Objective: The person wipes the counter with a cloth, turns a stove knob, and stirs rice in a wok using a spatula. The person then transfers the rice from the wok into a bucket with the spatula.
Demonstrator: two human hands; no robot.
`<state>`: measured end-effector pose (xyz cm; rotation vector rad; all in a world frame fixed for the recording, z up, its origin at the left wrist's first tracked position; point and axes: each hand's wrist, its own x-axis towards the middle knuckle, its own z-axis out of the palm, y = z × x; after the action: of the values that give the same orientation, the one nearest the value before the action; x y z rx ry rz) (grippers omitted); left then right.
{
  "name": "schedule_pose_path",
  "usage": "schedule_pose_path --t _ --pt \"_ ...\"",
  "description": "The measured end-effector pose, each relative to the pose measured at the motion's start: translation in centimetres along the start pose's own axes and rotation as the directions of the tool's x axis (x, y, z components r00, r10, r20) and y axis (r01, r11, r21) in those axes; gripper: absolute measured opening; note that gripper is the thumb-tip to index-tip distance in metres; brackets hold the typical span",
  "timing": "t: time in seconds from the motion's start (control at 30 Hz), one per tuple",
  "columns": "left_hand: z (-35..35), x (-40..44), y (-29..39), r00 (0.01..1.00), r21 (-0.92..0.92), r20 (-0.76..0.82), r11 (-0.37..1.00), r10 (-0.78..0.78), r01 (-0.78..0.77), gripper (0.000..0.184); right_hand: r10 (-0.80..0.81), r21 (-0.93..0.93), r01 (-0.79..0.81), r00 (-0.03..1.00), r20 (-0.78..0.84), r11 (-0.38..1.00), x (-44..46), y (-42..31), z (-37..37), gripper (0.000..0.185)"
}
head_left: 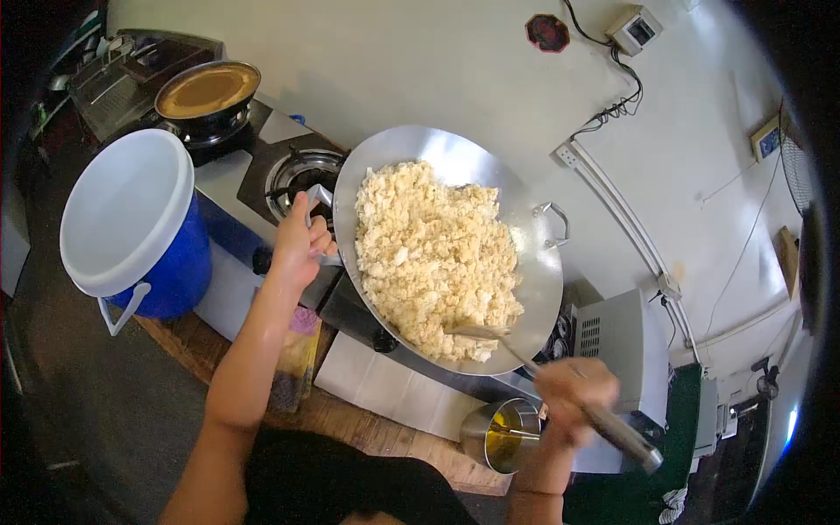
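A wide metal wok [535, 254] holds a big heap of crumbly, pale yellow food that looks like rice [437, 254]. My left hand [300, 241] is closed around the wok's left handle [320, 196]. In my right hand [573, 394] is the long handle of a metal spatula [477, 331], its blade pushed into the lower right of the heap. The wok tilts, with its inside facing me. Beneath my right hand a metal pot [477, 435] contains yellow liquid and a utensil.
At left, a blue cooler bucket [179, 262] with a white inside stands beside the stove. Behind it sits a pan of brown liquid [208, 90]. A gas burner [302, 171] shows left of the wok. A grey metal box [612, 341] stands at right, near the wall.
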<state>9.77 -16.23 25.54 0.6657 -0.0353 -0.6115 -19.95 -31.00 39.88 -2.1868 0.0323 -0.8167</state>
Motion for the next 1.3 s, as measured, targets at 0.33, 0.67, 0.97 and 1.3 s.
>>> schedule_pose_path --t 0.33,0.67,0.97,1.3 --pt "0.0 -0.2 0.0 0.999 -0.018 -0.034 1.0 -0.023 0.022 0.042 -0.041 0.221 0.028 0.998 0.057 0.975 1.1 1.5 0.1 0.028" --pt "0.1 -0.5 0.2 0.999 -0.032 -0.027 0.999 -0.037 0.036 0.029 -0.231 0.021 0.254 0.909 -0.348 0.967 11.5 10.3 0.4 0.023" --pt "0.2 -0.3 0.0 1.0 -0.035 -0.023 0.999 -0.015 0.014 0.033 -0.2 0.421 0.385 0.885 -0.419 0.821 10.6 12.9 0.0 0.02" --pt "1.1 -1.0 0.8 0.999 0.028 -0.047 0.999 -0.019 0.02 0.03 0.367 0.396 0.044 0.294 -0.882 0.917 13.9 24.6 -8.9 0.023"
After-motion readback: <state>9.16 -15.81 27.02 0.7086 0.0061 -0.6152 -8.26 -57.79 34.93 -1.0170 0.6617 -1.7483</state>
